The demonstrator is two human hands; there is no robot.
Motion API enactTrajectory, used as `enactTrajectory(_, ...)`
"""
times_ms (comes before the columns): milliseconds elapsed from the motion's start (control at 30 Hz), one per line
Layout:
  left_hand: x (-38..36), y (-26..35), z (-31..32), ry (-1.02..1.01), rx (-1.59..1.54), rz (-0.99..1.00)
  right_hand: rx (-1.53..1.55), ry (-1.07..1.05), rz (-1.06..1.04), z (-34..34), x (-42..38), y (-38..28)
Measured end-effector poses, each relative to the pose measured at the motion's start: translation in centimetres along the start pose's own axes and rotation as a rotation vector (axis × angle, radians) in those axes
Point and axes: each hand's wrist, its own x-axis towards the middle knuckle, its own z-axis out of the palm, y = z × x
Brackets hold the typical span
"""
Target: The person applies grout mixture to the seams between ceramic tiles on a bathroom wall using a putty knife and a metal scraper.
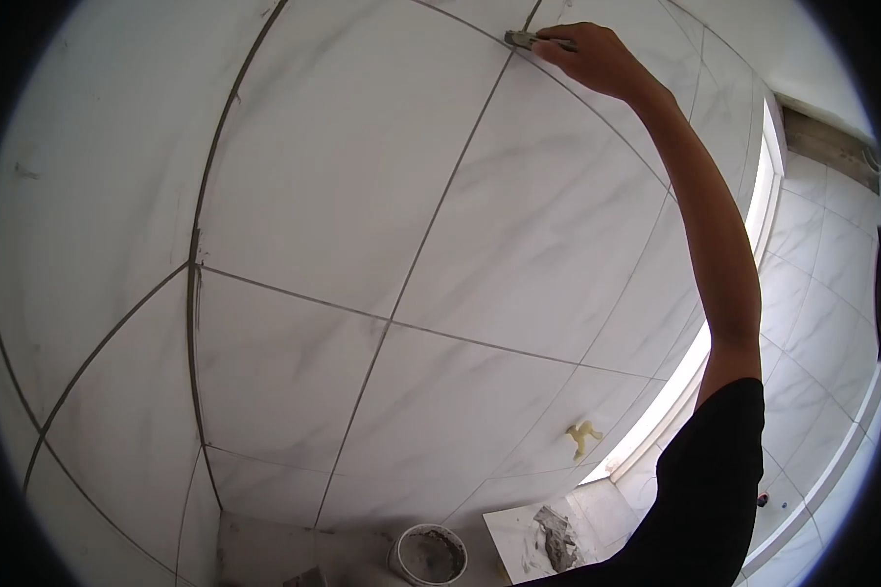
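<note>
My right hand (592, 59) is raised high on the marbled white tile wall (313, 157), its fingers closed around a small putty knife (522, 40) smeared with grey. The blade rests at a crossing of dark joints near the top. Part of the tool is hidden behind my fingers. My left hand is out of view.
A white bucket (395, 567) with grey paste inside stands below the wall. Beside it lies a pale board (507, 536) bearing a grey smear of paste (558, 540). A yellowish irregular piece (582, 437) is on the lower wall. To the right is a bright window opening (671, 401).
</note>
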Motion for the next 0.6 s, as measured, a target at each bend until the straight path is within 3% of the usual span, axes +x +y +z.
enactTrajectory(33,0.3,0.0,0.0,0.012,-0.291,-0.091,0.054,0.115,-0.105,-0.4,-0.5,0.5)
enactTrajectory(67,0.4,-0.1,0.0,0.013,-0.289,-0.088,0.102,0.23,-0.212,-0.9,-0.8,1.2)
enactTrajectory(133,0.4,-0.2,0.5,0.069,-0.37,-0.092,0.139,0.22,-0.191,0.1,0.8,3.4)
enactTrajectory(200,-1.8,2.3,1.9,0.081,-0.348,-0.101,0.199,0.52,-0.468,2.6,2.1,5.3)
enactTrajectory(267,-2.4,3.2,2.7,0.088,-0.321,-0.112,0.056,0.436,-0.402,5.9,2.1,6.3)
enactTrajectory(367,-2.4,3.4,2.1,0.13,-0.352,-0.129,0.032,0.272,-0.234,3.2,-1.3,3.5)
enactTrajectory(433,-2.3,3.1,2.0,0.158,-0.104,-0.099,-0.24,-0.086,-0.127,-0.8,-1.8,2.2)
enactTrajectory(533,-4.5,5.2,3.2,0.039,0.08,0.041,0.086,0.346,-0.124,-1.9,3.3,3.6)
enactTrajectory(600,-4.0,4.1,2.5,0.069,0.102,0.049,0.046,0.269,-0.047,-0.4,5.2,4.5)
